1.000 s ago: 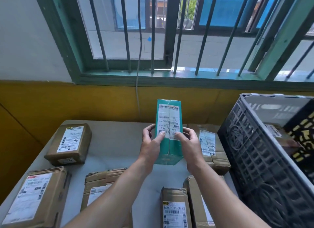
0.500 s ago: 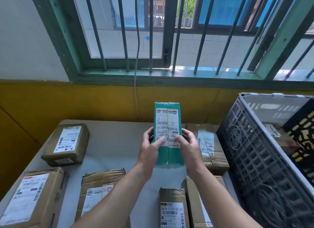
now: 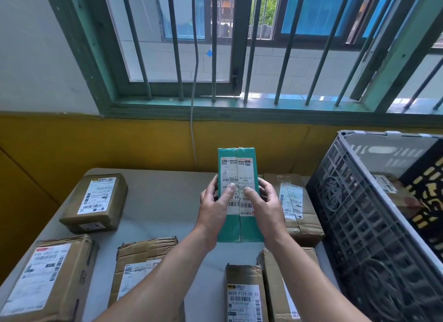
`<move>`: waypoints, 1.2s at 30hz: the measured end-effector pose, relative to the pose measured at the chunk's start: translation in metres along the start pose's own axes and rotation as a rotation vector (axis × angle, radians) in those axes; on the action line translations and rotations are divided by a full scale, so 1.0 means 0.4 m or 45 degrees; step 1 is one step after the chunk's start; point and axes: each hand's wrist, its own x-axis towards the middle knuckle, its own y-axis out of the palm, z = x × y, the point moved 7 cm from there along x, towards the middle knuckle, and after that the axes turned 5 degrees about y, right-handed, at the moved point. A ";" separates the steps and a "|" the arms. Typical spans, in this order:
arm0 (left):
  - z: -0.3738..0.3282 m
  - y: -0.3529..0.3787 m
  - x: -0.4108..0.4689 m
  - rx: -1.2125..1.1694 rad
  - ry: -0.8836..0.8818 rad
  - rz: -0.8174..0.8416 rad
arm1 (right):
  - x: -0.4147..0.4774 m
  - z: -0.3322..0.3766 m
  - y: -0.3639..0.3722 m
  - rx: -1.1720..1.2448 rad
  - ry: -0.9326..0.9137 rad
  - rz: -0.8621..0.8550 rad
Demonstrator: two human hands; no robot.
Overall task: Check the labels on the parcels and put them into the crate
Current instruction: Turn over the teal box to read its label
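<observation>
I hold a green parcel (image 3: 239,225) upright above the tabletop (image 3: 163,201), label (image 3: 237,177) facing me | left hand (image 3: 215,207) grips its left edge, thumb on the label | right hand (image 3: 262,205) grips its right edge, thumb on the label | brown parcels (image 3: 94,201) lie around on the tabletop | grey crate (image 3: 369,228) stands right, tilted, parcels inside.

Parcels on the table (image 3: 165,201): six brown ones, at (image 3: 96,201), (image 3: 45,281), (image 3: 143,257), (image 3: 244,295), (image 3: 280,285) and (image 3: 297,206). One green parcel (image 3: 239,228) is held above the table by two hands, left (image 3: 214,210) and right (image 3: 265,207). One crate (image 3: 364,228) is present, and at least one more brown parcel (image 3: 393,189) is visible inside it.
</observation>
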 end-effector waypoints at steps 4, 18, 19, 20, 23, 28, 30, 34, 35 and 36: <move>0.005 0.004 -0.008 0.049 -0.001 0.010 | 0.000 -0.009 -0.008 0.002 0.043 -0.030; 0.010 0.013 -0.017 0.135 0.004 0.036 | -0.002 0.000 -0.015 0.014 -0.015 0.025; 0.010 0.013 -0.018 0.113 -0.006 0.033 | -0.003 -0.002 -0.013 0.001 -0.009 0.029; 0.010 0.013 -0.018 0.092 -0.013 0.030 | -0.003 -0.002 -0.011 -0.003 -0.004 0.034; 0.014 0.011 -0.014 0.066 0.006 0.029 | -0.002 0.003 -0.007 0.027 -0.002 0.054; -0.001 0.017 -0.012 0.090 0.046 0.066 | 0.002 0.015 -0.013 0.036 -0.028 0.014; -0.006 0.019 -0.012 0.096 0.054 0.073 | 0.003 0.015 -0.013 0.033 -0.038 0.003; -0.018 0.017 -0.010 0.058 0.075 0.014 | 0.000 0.020 -0.011 0.063 -0.068 0.001; -0.020 0.016 -0.007 0.087 0.083 0.002 | -0.001 0.024 -0.009 0.069 -0.072 0.014; -0.022 0.015 -0.006 0.123 0.092 -0.011 | -0.004 0.028 -0.006 0.081 -0.074 0.030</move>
